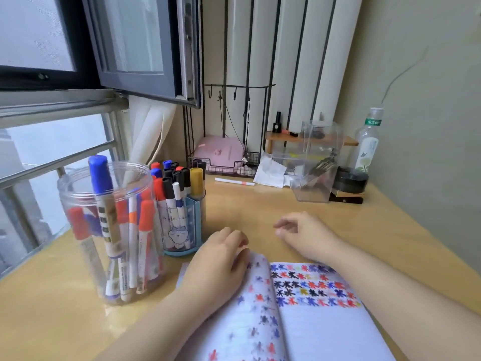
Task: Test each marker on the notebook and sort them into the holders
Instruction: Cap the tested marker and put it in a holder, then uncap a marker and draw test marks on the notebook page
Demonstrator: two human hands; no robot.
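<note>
On the notebook, my left hand lies flat pinning the page (keeps it open); right hand beyond it, loosely open, empty, free to grab a marker.

A home study corner — a pale wooden desk pushed against a dark-framed window. A pink box in a black wire basket and a clear plastic drinks bottle sit behind — household clutter.

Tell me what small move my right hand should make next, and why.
Probably reach the empty right hand forward for the loose white marker lying on the desk behind it; it looks like the only one outside the holders, while the left hand steadies the notebook.
</note>
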